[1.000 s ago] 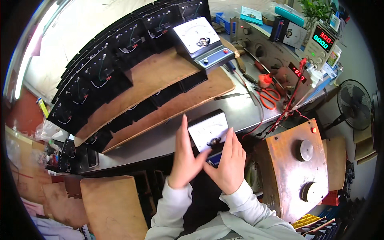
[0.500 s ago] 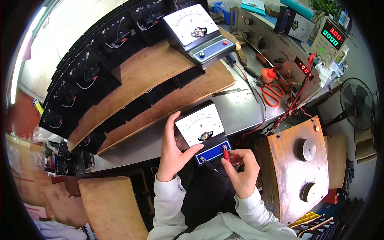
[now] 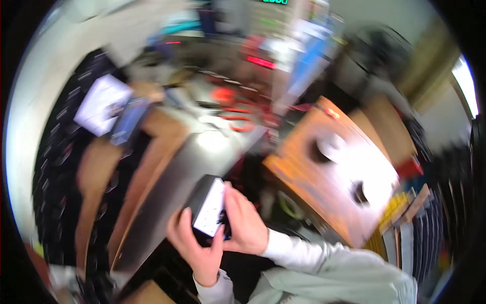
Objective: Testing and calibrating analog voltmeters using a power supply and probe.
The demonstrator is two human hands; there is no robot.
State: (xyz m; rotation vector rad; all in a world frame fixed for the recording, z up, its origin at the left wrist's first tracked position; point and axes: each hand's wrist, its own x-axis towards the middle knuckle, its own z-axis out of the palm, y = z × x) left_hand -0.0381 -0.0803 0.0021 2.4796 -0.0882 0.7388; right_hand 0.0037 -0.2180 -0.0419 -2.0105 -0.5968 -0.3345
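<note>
Black meter [image 3: 208,213]: between both hands, on the near side of the metal bench [image 3: 169,195]; long axis far to near, far end leaning right.
Left hand [image 3: 196,245]: gripping its left and near sides.
Right hand [image 3: 245,221]: holding its right side, fingers pointing far.
Nearer hand: neither; both touch it.
Surfaces: boxy dark housing, flat white face; smooth grey bench, blurred.

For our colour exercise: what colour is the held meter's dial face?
The dial face is white; the head view, though blurred, shows it best.
</note>
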